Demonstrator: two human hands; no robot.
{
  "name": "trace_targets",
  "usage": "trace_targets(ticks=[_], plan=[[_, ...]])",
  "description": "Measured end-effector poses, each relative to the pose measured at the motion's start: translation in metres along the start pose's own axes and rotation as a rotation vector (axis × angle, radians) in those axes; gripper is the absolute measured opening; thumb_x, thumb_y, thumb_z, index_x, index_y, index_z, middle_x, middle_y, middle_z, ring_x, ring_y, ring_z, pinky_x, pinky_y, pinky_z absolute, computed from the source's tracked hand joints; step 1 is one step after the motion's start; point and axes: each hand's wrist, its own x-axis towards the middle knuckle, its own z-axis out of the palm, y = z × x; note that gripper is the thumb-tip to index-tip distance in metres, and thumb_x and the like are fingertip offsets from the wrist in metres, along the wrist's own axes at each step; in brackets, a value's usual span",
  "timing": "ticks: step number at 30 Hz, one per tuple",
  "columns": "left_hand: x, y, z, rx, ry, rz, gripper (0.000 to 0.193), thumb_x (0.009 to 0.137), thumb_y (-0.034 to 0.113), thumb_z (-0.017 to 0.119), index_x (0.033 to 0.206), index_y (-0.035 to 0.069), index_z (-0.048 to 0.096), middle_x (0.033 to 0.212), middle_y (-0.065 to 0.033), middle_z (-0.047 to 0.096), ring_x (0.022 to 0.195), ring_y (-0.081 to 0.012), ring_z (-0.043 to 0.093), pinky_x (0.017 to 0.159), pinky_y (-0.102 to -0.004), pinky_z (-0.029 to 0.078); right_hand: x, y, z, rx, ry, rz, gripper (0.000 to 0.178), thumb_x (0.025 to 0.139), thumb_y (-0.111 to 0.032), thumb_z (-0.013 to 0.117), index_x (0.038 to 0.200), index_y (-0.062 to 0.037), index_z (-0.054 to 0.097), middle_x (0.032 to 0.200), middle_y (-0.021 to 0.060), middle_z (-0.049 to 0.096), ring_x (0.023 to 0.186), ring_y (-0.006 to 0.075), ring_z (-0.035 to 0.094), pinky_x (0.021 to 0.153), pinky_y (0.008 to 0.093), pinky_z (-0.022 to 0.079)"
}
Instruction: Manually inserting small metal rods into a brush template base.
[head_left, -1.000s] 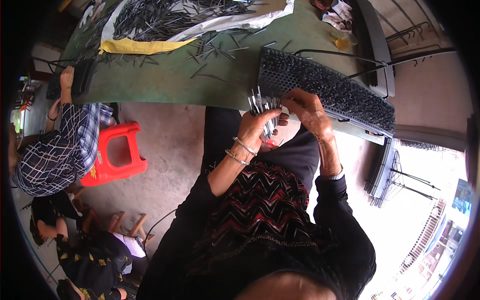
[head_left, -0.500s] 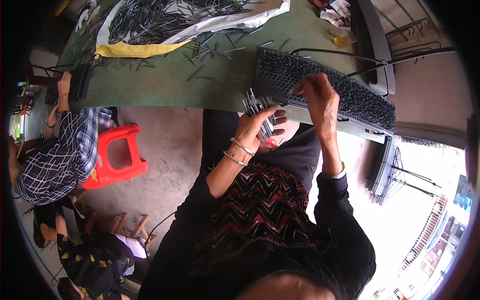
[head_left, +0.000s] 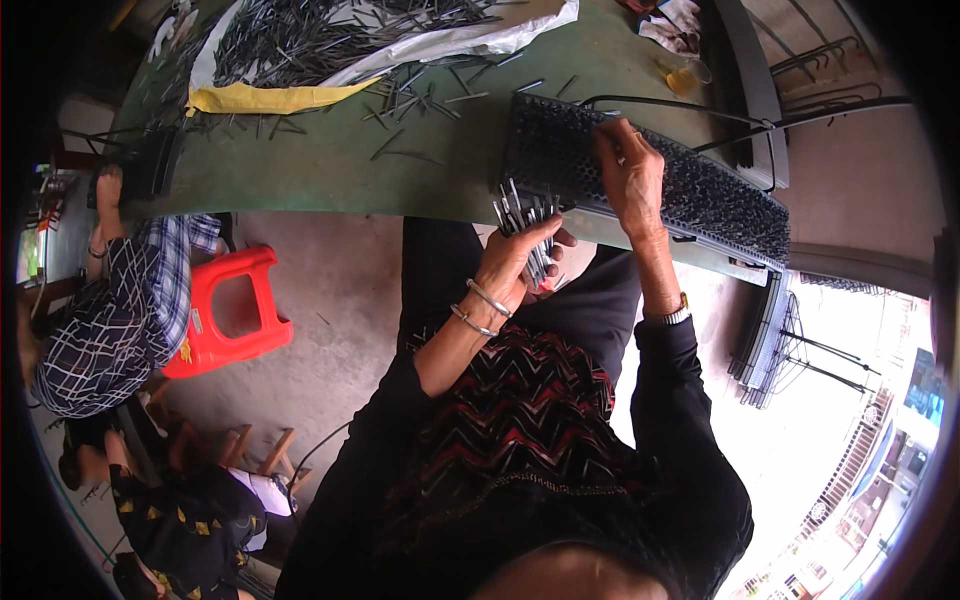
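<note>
A loose bundle of thin grey and black sticks (head_left: 520,207) is clasped in my left hand (head_left: 500,262), their tips fanning up past the thumb. My right hand (head_left: 636,185) is over a long black rack (head_left: 545,140) full of small holes, thumb and fingertips pinched close to its top. Whatever those fingertips hold is too small to make out. Short dark pieces fill much of the rack toward its right end; the part left of my right hand shows more bare holes. The rack lies along the near edge of the green table (head_left: 340,170).
An open white sack (head_left: 470,43) with a yellow edge bears a heap of similar sticks, several spilled around it. A black metal rod (head_left: 715,115) passes behind the rack. To the left are a red stool (head_left: 205,320) and co-workers, one with a hand (head_left: 109,187) at another rack.
My right hand has shifted slightly up and left along the rack. The left hand keeps the bundle nearly in place. The left co-worker's hand has moved down and left.
</note>
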Motion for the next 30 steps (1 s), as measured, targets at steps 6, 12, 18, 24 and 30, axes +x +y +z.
trace_targets(ticks=[6,12,18,24,30], plan=[[-0.002,-0.005,-0.001,0.002,-0.003,0.048,0.019,0.083,0.019,0.07,0.093,0.004,0.062,0.079,-0.0111,0.067,0.06,-0.0137,0.058,0.039,-0.0263,0.042,-0.007,0.012,-0.001,-0.089,-0.044,-0.092,0.011,0.084,-0.01,0.064,0.095,-0.0096,0.064,0.08,0.0083,0.06,0.069,0.022,0.061,0.062,0.033,0.048],[-0.005,-0.007,-0.002,0.007,-0.026,0.046,0.02,0.081,0.016,0.071,0.094,0.003,0.063,0.082,-0.0124,0.069,0.065,-0.0146,0.06,0.042,-0.0258,0.043,-0.012,0.004,-0.003,-0.282,0.003,-0.113,0.014,0.081,-0.019,0.068,0.095,-0.0147,0.069,0.087,0.0064,0.058,0.082,0.0266,0.061,0.068,0.0366,0.049],[-0.008,-0.008,0.001,0.057,0.02,0.059,0.022,0.08,0.015,0.072,0.094,0.002,0.063,0.083,-0.0132,0.069,0.067,-0.0158,0.061,0.044,-0.0269,0.043,-0.02,0.006,-0.007,-0.39,0.02,-0.093,0.016,0.082,-0.022,0.068,0.096,-0.0152,0.07,0.088,0.0073,0.058,0.081,0.0268,0.061,0.069,0.0363,0.049],[-0.007,-0.011,0.001,0.085,0.043,0.09,0.021,0.079,0.015,0.072,0.094,0.002,0.064,0.082,-0.0126,0.07,0.067,-0.0154,0.062,0.042,-0.0264,0.043,-0.037,-0.021,-0.025,0.104,-0.246,0.169,0.024,0.083,-0.024,0.069,0.099,-0.0063,0.068,0.085,0.0082,0.062,0.077,0.0198,0.061,0.069,0.0321,0.048],[-0.009,-0.008,0.004,0.14,0.027,0.079,0.021,0.08,0.014,0.071,0.095,0.001,0.064,0.083,-0.0135,0.069,0.068,-0.0161,0.063,0.036,-0.0256,0.04,-0.046,-0.039,-0.037,0.562,-0.583,0.437,0.014,0.084,-0.01,0.062,0.09,0.0018,0.061,0.079,0.0056,0.062,0.074,0.0093,0.055,0.067,0.0245,0.045]])
